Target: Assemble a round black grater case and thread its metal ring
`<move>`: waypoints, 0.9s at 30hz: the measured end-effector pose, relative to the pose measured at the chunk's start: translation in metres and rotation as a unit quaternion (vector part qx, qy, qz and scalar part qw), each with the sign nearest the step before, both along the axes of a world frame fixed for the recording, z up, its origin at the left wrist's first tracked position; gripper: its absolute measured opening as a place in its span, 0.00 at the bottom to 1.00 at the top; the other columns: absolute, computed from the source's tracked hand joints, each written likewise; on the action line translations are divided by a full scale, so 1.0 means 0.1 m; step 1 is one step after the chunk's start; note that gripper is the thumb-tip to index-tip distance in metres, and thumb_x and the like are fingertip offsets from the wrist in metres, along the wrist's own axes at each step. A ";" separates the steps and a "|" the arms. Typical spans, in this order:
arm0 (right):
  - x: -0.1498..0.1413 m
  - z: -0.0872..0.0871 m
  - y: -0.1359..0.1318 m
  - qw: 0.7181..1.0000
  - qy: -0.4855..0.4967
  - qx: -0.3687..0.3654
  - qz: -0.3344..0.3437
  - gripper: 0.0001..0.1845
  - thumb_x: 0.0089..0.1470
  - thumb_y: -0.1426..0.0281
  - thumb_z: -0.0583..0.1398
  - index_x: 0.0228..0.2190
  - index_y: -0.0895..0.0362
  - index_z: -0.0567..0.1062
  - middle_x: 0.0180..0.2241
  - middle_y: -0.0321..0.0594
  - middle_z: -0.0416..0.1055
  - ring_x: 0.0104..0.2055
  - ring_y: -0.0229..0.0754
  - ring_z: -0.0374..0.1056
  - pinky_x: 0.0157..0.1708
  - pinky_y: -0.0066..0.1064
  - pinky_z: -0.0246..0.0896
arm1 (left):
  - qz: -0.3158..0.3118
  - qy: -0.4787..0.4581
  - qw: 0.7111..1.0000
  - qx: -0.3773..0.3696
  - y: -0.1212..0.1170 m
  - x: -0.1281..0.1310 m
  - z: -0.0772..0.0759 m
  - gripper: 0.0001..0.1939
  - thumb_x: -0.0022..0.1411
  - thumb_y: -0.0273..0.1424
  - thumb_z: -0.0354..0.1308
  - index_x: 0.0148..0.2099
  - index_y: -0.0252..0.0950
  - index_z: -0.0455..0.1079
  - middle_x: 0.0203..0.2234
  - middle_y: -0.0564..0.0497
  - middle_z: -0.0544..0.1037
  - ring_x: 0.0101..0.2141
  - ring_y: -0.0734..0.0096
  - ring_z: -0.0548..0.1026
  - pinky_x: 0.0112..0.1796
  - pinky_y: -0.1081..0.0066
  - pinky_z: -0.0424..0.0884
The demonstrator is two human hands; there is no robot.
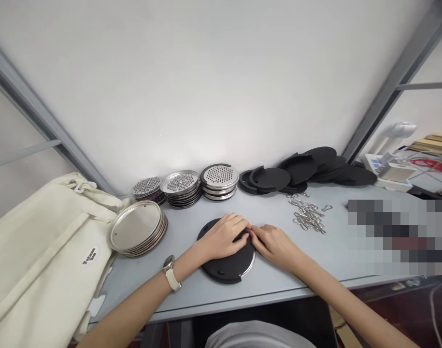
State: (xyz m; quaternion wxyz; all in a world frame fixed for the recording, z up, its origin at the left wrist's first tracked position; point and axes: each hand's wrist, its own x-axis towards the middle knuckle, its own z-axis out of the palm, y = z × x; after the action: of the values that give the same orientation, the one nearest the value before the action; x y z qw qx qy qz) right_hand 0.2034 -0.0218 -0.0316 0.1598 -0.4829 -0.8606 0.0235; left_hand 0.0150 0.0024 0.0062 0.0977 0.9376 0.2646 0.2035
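A round black disc with a metal rim [231, 265] lies flat on the grey table [271, 285], right in front of me. My left hand [226, 236] rests on top of the disc with its fingers curled down. My right hand [273, 244] meets it at the disc's right edge, fingertips pinched together against the left fingertips. What the fingertips pinch is too small to make out. A watch with a pale strap [171, 273] sits on my left wrist.
Stacks of perforated metal discs [220, 180] line the back wall, with a pile of plain metal lids [137, 229] at left. Black discs [300, 170] lie at back right, small metal clips [307, 215] in front of them. Cream cloth bags [43, 256] fill the left.
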 end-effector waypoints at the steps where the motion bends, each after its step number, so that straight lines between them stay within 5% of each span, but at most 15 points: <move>1: 0.00 0.00 0.00 1.000 0.000 0.000 0.001 0.16 0.63 0.69 0.44 0.30 0.58 0.68 0.23 0.40 0.69 0.26 0.41 0.64 0.29 0.30 0.49 | 0.003 0.001 1.000 0.002 0.00 0.00 0.00 0.05 0.64 0.27 0.48 0.42 0.35 0.63 0.36 0.48 0.71 0.41 0.65 0.68 0.45 0.65 0.63; 12: -0.01 -0.01 -0.01 1.000 -0.017 0.007 0.001 0.15 0.63 0.69 0.45 0.28 0.56 0.66 0.22 0.37 0.66 0.26 0.40 0.63 0.28 0.30 0.48 | 0.059 0.006 0.998 0.011 -0.01 -0.01 -0.05 0.06 0.63 0.32 0.51 0.41 0.36 0.63 0.37 0.49 0.70 0.41 0.63 0.67 0.45 0.63 0.62; 27: 0.00 -0.03 0.00 1.000 -0.015 0.010 -0.002 0.15 0.63 0.69 0.45 0.27 0.56 0.65 0.21 0.36 0.66 0.25 0.40 0.62 0.28 0.30 0.47 | 0.045 0.016 0.999 0.022 0.01 -0.03 -0.06 0.07 0.66 0.33 0.48 0.42 0.36 0.63 0.37 0.49 0.70 0.42 0.65 0.67 0.46 0.63 0.60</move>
State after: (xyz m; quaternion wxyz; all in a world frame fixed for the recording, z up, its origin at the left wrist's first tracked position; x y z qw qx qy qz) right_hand 0.2032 -0.0221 -0.0347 0.1522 -0.4832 -0.8622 0.0072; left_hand 0.0117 0.0030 0.0002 0.0637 0.9297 0.3034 0.1987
